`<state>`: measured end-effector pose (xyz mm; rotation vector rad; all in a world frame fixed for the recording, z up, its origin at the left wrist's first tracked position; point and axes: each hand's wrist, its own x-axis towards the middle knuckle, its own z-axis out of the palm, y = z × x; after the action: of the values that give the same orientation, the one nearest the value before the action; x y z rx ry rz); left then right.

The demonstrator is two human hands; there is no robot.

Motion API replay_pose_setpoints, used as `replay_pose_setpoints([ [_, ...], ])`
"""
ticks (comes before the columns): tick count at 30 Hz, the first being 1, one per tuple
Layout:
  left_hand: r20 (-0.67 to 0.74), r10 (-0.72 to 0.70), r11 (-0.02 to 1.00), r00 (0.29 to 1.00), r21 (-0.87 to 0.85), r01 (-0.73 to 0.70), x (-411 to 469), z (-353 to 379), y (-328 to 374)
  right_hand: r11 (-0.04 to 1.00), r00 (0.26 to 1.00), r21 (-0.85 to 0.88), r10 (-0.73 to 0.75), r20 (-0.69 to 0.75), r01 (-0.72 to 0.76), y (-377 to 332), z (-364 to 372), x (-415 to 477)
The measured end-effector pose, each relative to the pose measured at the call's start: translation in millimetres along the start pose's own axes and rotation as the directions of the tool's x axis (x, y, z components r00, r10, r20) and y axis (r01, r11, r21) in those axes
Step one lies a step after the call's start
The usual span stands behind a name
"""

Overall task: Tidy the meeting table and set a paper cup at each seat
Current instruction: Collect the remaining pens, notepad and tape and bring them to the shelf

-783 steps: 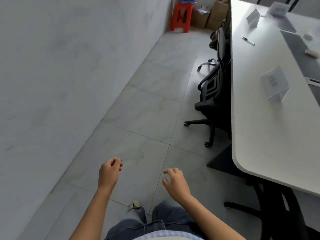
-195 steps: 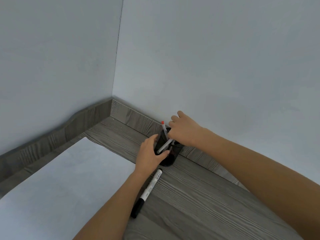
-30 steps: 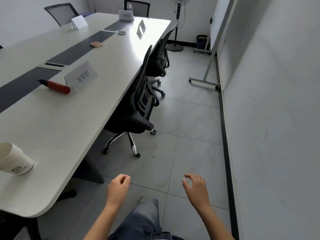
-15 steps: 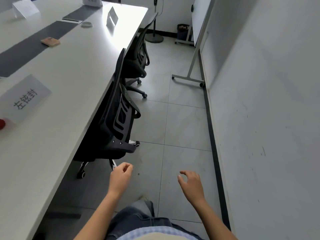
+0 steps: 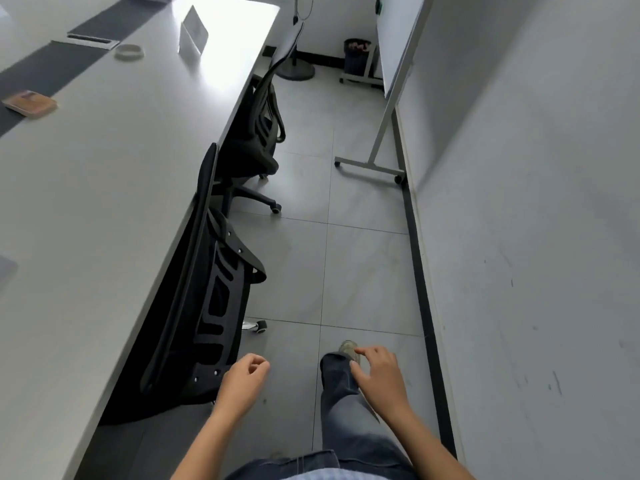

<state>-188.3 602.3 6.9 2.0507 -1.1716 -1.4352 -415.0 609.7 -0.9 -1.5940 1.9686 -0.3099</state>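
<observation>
head view, looking down a narrow aisle between table and wall.

1. meeting table (image 5: 104, 202): white top, fills the left side and runs from near to far. a dark strip (image 5: 45, 60) runs along its middle at the far left.
2. on the table, far end: a folded name card (image 5: 192, 32) stands upright near the right edge. a pale ring-shaped item (image 5: 129, 51) lies just left of it, beside the strip. a small flat brown object (image 5: 29, 102) lies nearer, at the strip's edge; what it is cannot be told.
3. seating: near chair (image 5: 207, 306), black mesh, pushed in with its back against the table's right edge. far chair (image 5: 256, 140), same kind, also tucked in beyond it.
4. left hand (image 5: 242, 379): low in the aisle just right of the near chair, fingers loosely curled, holding nothing, touching nothing.
5. right hand (image 5: 379, 379): over the person's jeans leg (image 5: 341, 393), fingers relaxed and slightly spread, holding nothing.
6. a shoe (image 5: 348, 348) is planted forward on the grey tiled floor (image 5: 363, 271).
7. far right: a whiteboard on a wheeled stand (image 5: 381, 133) beside the wall (image 5: 536, 202); a dark waste bin (image 5: 356, 55) and a round fan base (image 5: 296, 69) at the far end.
</observation>
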Motion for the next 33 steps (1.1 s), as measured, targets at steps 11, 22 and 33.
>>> replay_pose_setpoints([
  [11,-0.183,-0.032,0.997,0.983,-0.077,0.018,151.3,35.1,155.5,0.982,0.982,0.019,-0.188,-0.017,0.188,-21.2,-98.8,262.0],
  [22,-0.313,-0.183,0.977,0.932,-0.161,0.138,234.3,34.5,222.0,0.971,0.948,-0.013,-0.23,0.219,0.239,-33.8,-105.2,385.0],
  [33,-0.325,-0.127,0.981,0.937,-0.179,0.071,404.1,-25.5,324.2,0.978,0.967,-0.03,-0.2,0.16,0.207,-96.5,-135.7,559.3],
])
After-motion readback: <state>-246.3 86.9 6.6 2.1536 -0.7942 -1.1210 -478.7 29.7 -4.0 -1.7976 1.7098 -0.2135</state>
